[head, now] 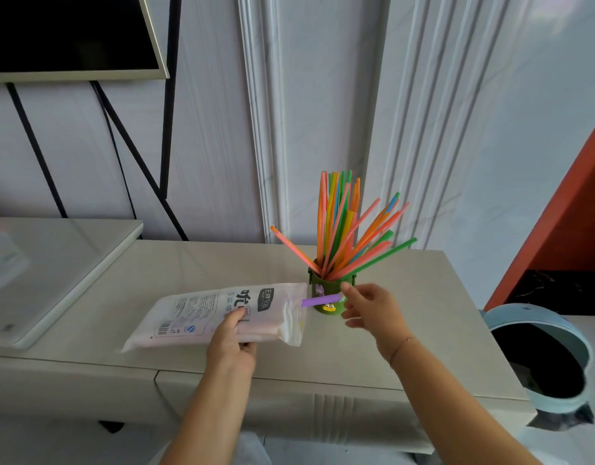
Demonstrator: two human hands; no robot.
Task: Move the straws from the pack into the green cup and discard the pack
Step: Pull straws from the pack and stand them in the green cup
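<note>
Left hand (230,344) clenched; right hand (373,310) pinching.

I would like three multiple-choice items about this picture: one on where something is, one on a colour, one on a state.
1. Where is the bin?
A. On the counter beside the cup
B. On the floor past the counter's right end
C. Under the screen

2. What colour is the straw coming out of the pack?
A. Purple
B. Orange
C. Blue

3. What is the left hand doing?
A. Resting flat on the counter
B. Reaching into the bin
C. Holding the pack

Answers
1. B: the bin stands lower than the counter, beyond its right end.
2. A: the straw between the pack and the right hand is purple, in front of the cup.
3. C: the left hand grips the pack, thumb on top.
</note>
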